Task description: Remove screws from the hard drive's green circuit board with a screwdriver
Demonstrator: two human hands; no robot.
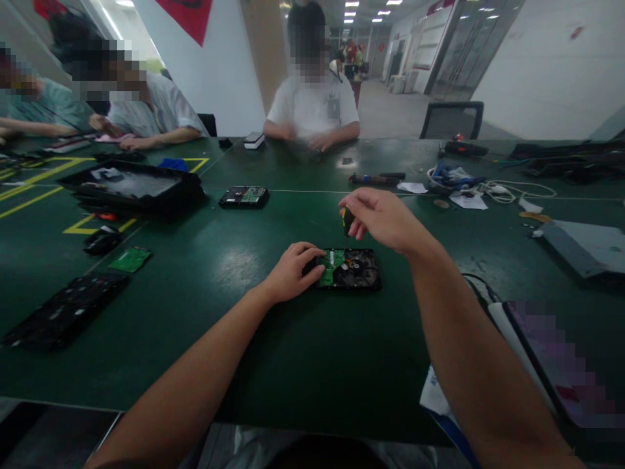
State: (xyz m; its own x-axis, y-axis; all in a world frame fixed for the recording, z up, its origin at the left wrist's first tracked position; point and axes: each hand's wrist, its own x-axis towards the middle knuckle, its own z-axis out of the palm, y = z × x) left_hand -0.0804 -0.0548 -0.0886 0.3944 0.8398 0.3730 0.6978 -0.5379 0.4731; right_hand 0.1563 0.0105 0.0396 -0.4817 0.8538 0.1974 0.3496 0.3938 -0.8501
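A black hard drive [359, 270] with a green circuit board [333, 266] facing up lies on the dark green table [234, 260] in front of me. My left hand [291, 270] grips the drive's left end, fingers curled round its edge. My right hand [383, 218] is closed on the black and yellow handle of a small screwdriver [347, 221], held upright. Its thin shaft points down onto the circuit board, just right of the left hand.
A second hard drive [243, 196] lies further back. At left are a black tray [134, 185], a loose green board [129, 259] and a black panel [66, 316]. Cables [488, 187] and a grey cover [586, 244] lie at right. Other people sit across the table and at far left.
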